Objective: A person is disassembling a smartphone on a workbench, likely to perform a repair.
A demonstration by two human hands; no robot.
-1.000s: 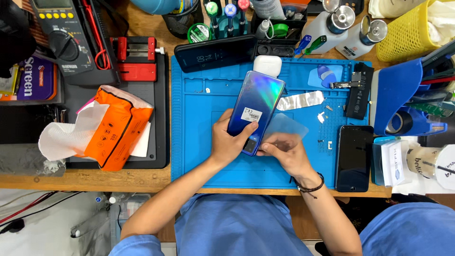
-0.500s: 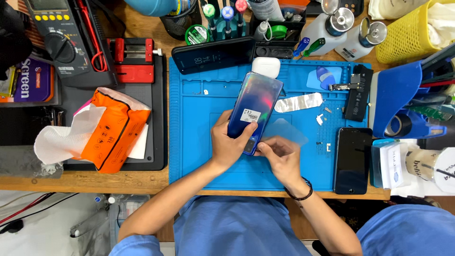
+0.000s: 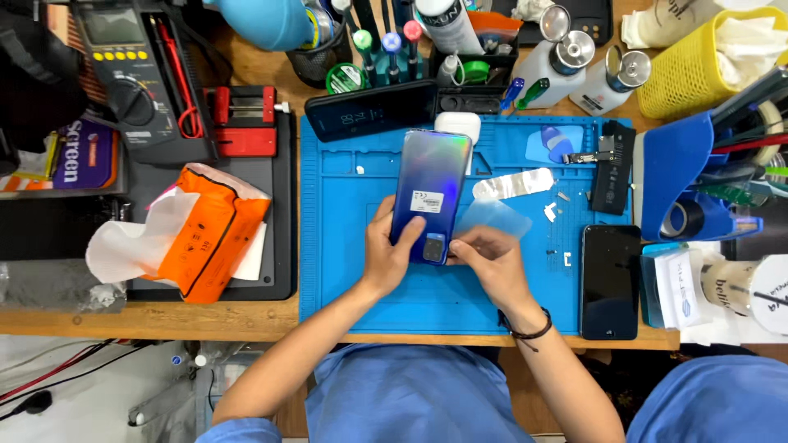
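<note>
A slim rectangular smartphone with a glossy blue-to-violet iridescent back lies face down and slightly tilted on the middle of a blue rubbery work mat, a small white sticker at its middle and a dark square camera block at its near corner. The left hand grips the phone's near end, fingers curled around the left edge and thumb lying on the back. The right hand is closed in a pinch on a thin clear plastic film just beside the phone's right edge, with its fingertips touching the camera corner.

Just beyond the phone sits a small white rounded case, and a dark smartphone with a lit screen leans along the mat's far edge. To the right lie a crinkled silvery foil strip, a narrow black battery and, near the mat's right corner, a black glass-fronted phone lying flat.

The mat rests on a worn wooden bench. On the left, an orange soft plastic pack of white tissues sits on a black tray, with a red metal clamp and a dark multimeter with a yellow button row beyond it. On the right stand a yellow mesh basket and a blue plastic tool stand.
</note>
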